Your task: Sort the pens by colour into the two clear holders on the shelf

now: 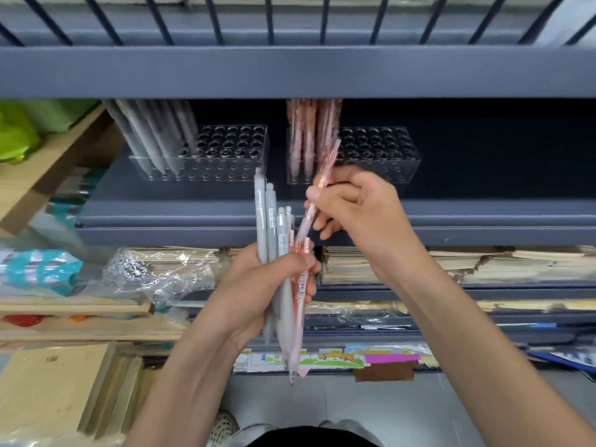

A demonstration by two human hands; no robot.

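Pink pen [328, 164]: pinched in the right hand [364, 211], in the air just in front of the right holder [387, 171]; its upper end overlaps that holder's left part from this angle.
Long axis: steeply tilted, running from low and left beside the bundle [277, 253] to high and right toward the holder.
Pointing: the upper, far end looks like the clicker, so the tip would face down and near, though blur leaves this uncertain.
Right hand: fingers and thumb curled round the pen's middle.
Left hand [248, 295]: clamped round the bundle of grey and pink pens, held roughly upright, nearer than the shelf [161, 217] edge.
Left holder [232, 171]: grey pens [151, 137] lean at its left end.
Right holder: pink pens [306, 137] stand at its left end, with free holes to their right.
Risk, aim: the holes are small and close-set, so a tilted pen could catch a rim or knock the standing pink pens.
Risk, bundle: the pen's low end sits close to the bundle, and dragging it could pull another pen loose and drop it.
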